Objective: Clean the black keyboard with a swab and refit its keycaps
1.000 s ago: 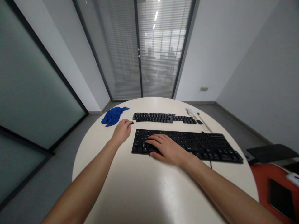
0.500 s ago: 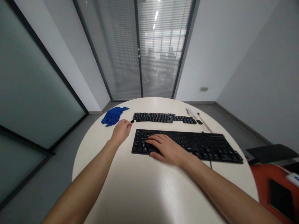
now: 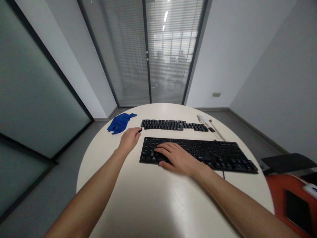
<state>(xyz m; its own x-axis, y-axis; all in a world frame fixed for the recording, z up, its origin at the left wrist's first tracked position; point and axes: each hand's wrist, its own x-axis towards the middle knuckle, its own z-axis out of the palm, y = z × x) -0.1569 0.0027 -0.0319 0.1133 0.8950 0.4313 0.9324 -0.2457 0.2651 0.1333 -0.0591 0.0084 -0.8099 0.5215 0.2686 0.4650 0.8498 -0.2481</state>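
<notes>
A black keyboard point(image 3: 198, 148) lies across the table, many of its keycaps off and some still in place along the front and right. My right hand point(image 3: 175, 158) rests flat on its left part, fingers stretched out and holding nothing. To the left, beyond the keyboard's corner, my left hand point(image 3: 130, 137) pinches a small black keycap point(image 3: 140, 131) between thumb and fingers. That hand is close to the left end of the loose keycaps point(image 3: 162, 124), which are lined up in rows behind the keyboard.
A crumpled blue cloth point(image 3: 120, 123) lies at the back left of the round table point(image 3: 138, 205). At the back right are a white bundle point(image 3: 203, 118), a thin stick point(image 3: 218, 130) and small dark pieces point(image 3: 211, 129). A red chair point(image 3: 277, 188) holding a dark tablet-like object point(image 3: 298, 211) stands to the right.
My left hand has turned slightly, and the keycap in its fingers has tilted and shows less. My right hand and the keyboard have stayed where they were.
</notes>
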